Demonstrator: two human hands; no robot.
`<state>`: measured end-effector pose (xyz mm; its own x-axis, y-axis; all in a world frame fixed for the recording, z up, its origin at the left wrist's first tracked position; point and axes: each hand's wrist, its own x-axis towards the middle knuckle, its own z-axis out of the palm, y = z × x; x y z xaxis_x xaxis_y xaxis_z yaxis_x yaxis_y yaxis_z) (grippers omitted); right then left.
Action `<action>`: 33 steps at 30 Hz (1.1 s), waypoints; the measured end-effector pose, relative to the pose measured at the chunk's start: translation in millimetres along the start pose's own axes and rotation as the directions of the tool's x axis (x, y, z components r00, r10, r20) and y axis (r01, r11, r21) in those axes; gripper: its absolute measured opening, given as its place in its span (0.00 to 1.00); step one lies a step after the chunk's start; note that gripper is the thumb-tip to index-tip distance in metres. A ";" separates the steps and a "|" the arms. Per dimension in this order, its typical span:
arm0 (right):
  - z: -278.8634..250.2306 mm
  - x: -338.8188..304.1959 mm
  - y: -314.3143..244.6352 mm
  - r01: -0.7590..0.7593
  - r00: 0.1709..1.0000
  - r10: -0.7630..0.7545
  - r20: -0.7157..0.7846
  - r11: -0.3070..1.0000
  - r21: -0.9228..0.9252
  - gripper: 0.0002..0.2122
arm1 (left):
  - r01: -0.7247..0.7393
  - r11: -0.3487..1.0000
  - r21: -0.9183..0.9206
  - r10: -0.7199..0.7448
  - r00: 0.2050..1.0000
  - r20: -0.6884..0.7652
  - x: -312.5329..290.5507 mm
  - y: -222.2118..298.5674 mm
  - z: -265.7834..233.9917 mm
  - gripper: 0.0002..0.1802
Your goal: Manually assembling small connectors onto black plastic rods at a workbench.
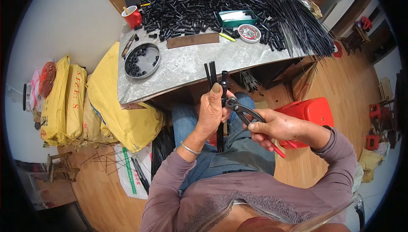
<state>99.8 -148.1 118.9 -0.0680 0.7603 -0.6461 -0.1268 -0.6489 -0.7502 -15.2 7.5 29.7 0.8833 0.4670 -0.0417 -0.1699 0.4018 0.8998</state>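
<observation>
My left hand [209, 112] is closed around a small bunch of thin black rods [212, 72] held upright over my lap, thumb up. A black tubular fitting [224, 79] stands among them at the thumb's right side, and the rods' lower ends show below the fist. My right hand [272, 125] grips a pair of pincers [246, 111] with a dark metal head and red handle ends. The pincers' jaws are at the fitting beside my left fingers; whether they bite on it I cannot tell.
On the grey table [182, 64] lie a heap of black fittings [199, 6], long black rods [297, 23], a round tin [144, 76], a brown bar [193, 40], a green tray [239, 23] and a red cup [134, 18]. A red stool [309, 111] stands right, yellow sacks [123, 104] left.
</observation>
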 end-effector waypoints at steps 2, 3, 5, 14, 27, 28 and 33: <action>2.7 0.2 -6.3 -0.034 0.998 0.029 -0.054 0.995 -0.095 0.09 | 0.004 1.000 0.021 -0.004 1.000 -0.015 -1.4 -0.6 0.8 0.38; 2.7 1.2 -9.7 -0.076 0.992 0.055 -0.111 0.979 -0.191 0.09 | -0.004 1.000 0.022 0.005 0.998 -0.062 -1.3 -1.3 1.3 0.38; -6.2 15.8 1.9 -0.040 0.977 -0.058 -0.203 0.895 -0.444 0.09 | -0.014 1.000 0.026 0.017 0.995 -0.099 -0.1 -0.5 1.8 0.38; -4.1 16.2 -4.1 0.063 0.979 -0.137 -0.148 0.904 -0.423 0.09 | 0.009 0.999 -0.036 -0.012 0.996 -0.086 4.9 -0.1 -8.5 0.37; -13.0 3.5 -17.5 -0.027 0.994 -0.015 -0.108 0.928 -0.372 0.10 | 0.011 1.000 -0.009 -0.012 0.998 -0.065 4.8 -3.2 -4.2 0.35; -11.5 4.3 -18.1 -0.036 0.993 -0.010 -0.122 0.929 -0.369 0.09 | 0.010 1.000 -0.012 -0.011 0.997 -0.070 4.4 -3.1 -3.7 0.36; -12.7 14.6 -11.5 -0.032 0.987 -0.039 -0.157 0.903 -0.429 0.09 | 0.004 0.999 0.053 0.001 0.996 -0.090 6.5 -1.0 1.8 0.36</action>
<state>112.8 -130.0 116.3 0.0929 0.7709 -0.6302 0.3122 -0.6236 -0.7167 -8.5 8.8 29.3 0.8400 0.5366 -0.0798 -0.1434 0.3614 0.9213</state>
